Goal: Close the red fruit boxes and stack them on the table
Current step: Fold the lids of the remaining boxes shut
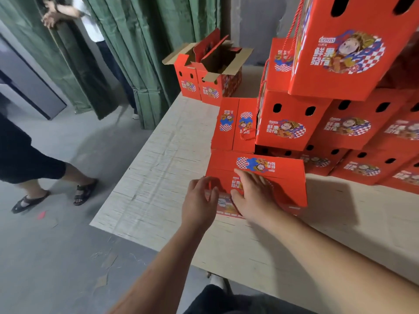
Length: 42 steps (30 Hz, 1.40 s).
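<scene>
On the near part of the pale wooden table (158, 168), a closed red fruit box (272, 177) lies directly in front of the person, its printed top facing up. The right hand (251, 193) rests flat on the box's top, fingers straight and slightly spread, the thumb angled toward the near edge. The left hand (200, 200) sits at the box's near left corner, fingers loosely curved against its side; whether they actually grip the cardboard cannot be told, as motion blur softens that corner.

Just behind this box, two flat red boxes (235, 123) lie side by side, and a red cord handle (247, 138) curls on the right one. To the right, a stack of closed boxes (340, 132) rises in tiers, round holes showing in their sides, with the topmost box (353, 41) looming close to the camera.

At the table's far edge, two open boxes (208, 73) stand with brown flaps raised.

Beyond the table hangs a green curtain (140, 41). A person in sandals (34, 173) stands on the grey floor at left, and another person (95, 30) stands by the curtain.
</scene>
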### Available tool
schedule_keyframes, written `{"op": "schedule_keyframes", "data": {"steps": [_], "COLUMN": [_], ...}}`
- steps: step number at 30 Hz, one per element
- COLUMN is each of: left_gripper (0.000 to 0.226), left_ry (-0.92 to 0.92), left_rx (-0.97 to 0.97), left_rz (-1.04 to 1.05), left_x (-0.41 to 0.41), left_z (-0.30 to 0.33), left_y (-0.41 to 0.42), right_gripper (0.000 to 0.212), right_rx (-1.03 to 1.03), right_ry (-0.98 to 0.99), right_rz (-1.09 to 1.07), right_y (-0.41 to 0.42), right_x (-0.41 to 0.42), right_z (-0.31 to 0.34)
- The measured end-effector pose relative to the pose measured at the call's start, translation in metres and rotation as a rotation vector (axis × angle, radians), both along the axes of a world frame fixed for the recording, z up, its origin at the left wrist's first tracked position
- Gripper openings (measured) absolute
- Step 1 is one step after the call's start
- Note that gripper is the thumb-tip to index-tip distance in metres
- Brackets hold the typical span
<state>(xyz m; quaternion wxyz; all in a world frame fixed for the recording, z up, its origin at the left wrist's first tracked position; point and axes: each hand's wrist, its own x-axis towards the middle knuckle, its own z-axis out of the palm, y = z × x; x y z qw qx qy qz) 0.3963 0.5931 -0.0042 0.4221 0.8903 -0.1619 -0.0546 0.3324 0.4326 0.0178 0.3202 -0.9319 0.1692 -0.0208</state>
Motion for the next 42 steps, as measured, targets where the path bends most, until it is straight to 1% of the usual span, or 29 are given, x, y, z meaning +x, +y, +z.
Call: {"op": "schedule_keyframes", "data": {"steps": [2, 5, 8, 11, 15, 18, 20, 23, 26, 28, 31, 34, 38, 39, 41, 42], "left_gripper": [0.023, 0.019, 0.02, 0.026, 0.031, 0.032, 0.033, 0.038, 0.042, 0.044, 0.047, 0.057, 0.062, 0.067, 0.074, 0.071], "left_ry": [-0.001, 0.006, 0.02, 0.072, 0.085, 0.071, 0.057, 0.009, -0.091, -0.163, -0.317, -0.392, -0.355, -0.366, -0.448, -0.506], "left_rx": [-0.011, -0.014, 0.005, -0.034, -0.005, 0.025, 0.061, 0.15, 0.256, 0.311, 0.402, 0.531, 0.634, 0.671, 0.756, 0.795], "left_rz": [-0.015, -0.027, -0.107, -0.212, -0.299, -0.383, -0.418, -0.49, -0.555, -0.546, -0.539, -0.555, -0.53, -0.522, -0.487, -0.468], "left_x": [0.01, 0.038, 0.074, 0.115, 0.183, 0.242, 0.276, 0.323, 0.37, 0.402, 0.446, 0.485, 0.516, 0.52, 0.525, 0.527], "left_z": [0.003, 0.006, 0.004, -0.001, -0.002, -0.004, -0.005, -0.008, -0.01, -0.009, -0.006, -0.002, -0.005, -0.006, -0.004, -0.002], "left_y": [0.003, 0.002, -0.003, -0.008, -0.014, -0.024, -0.033, -0.053, -0.088, -0.117, -0.164, -0.207, -0.244, -0.249, -0.256, -0.258], "right_gripper": [0.061, 0.058, 0.055, 0.056, 0.063, 0.072, 0.075, 0.076, 0.078, 0.078, 0.077, 0.075, 0.075, 0.075, 0.075, 0.075], "right_rx": [0.017, -0.029, -0.049, -0.126, -0.26, -0.302, -0.327, -0.366, -0.388, -0.396, -0.398, -0.387, -0.383, -0.38, -0.369, -0.364], "right_ry": [-0.004, -0.019, -0.018, 0.024, 0.089, 0.101, 0.12, 0.134, 0.101, 0.105, 0.089, 0.074, 0.083, 0.082, 0.079, 0.079], "right_rz": [0.007, 0.022, -0.019, -0.079, -0.214, -0.296, -0.347, -0.426, -0.444, -0.441, -0.446, -0.456, -0.452, -0.453, -0.448, -0.446], "right_y": [0.004, 0.008, 0.008, 0.004, -0.009, -0.026, -0.036, -0.036, -0.033, -0.033, -0.035, -0.035, -0.038, -0.039, -0.038, -0.038], "right_x": [0.012, 0.042, 0.084, 0.133, 0.192, 0.23, 0.247, 0.256, 0.256, 0.256, 0.255, 0.256, 0.256, 0.256, 0.256, 0.256], "right_z": [0.001, 0.003, 0.003, -0.005, -0.018, -0.026, -0.029, -0.033, -0.037, -0.04, -0.043, -0.043, -0.045, -0.045, -0.043, -0.043]}}
